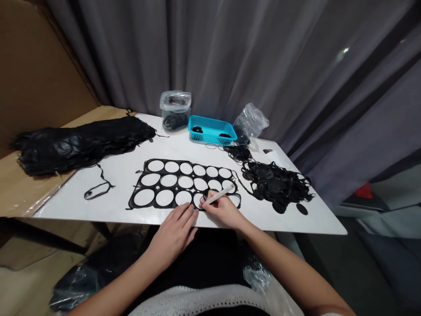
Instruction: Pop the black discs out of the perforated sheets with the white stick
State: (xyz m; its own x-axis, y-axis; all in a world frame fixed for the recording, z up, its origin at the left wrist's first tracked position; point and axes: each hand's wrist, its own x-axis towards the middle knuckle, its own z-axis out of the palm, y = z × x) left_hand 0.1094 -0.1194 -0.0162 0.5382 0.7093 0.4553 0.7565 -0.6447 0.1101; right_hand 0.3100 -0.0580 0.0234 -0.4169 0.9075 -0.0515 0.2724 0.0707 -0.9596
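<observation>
A black sheet (158, 187) with rows of round holes lies flat on the white table, near its front edge. My left hand (179, 226) rests on the sheet's lower edge with its fingers stretched and holds nothing. Just right of it, my right hand (223, 210) grips a pale pen-like tool (219, 194), its lower end at a hole in the bottom row. A thin black ring shows by those fingertips; whether it is held is unclear. The hand hides part of the sheet's lower right.
A thick stack of black sheets (79, 145) lies at the left. Behind are a plastic container (176, 112), a blue basket (213, 131) and a clear bag (251, 120). Black rings (238, 153) and a pile of black scraps (278, 184) lie right; a loose strip (98, 192) lies left.
</observation>
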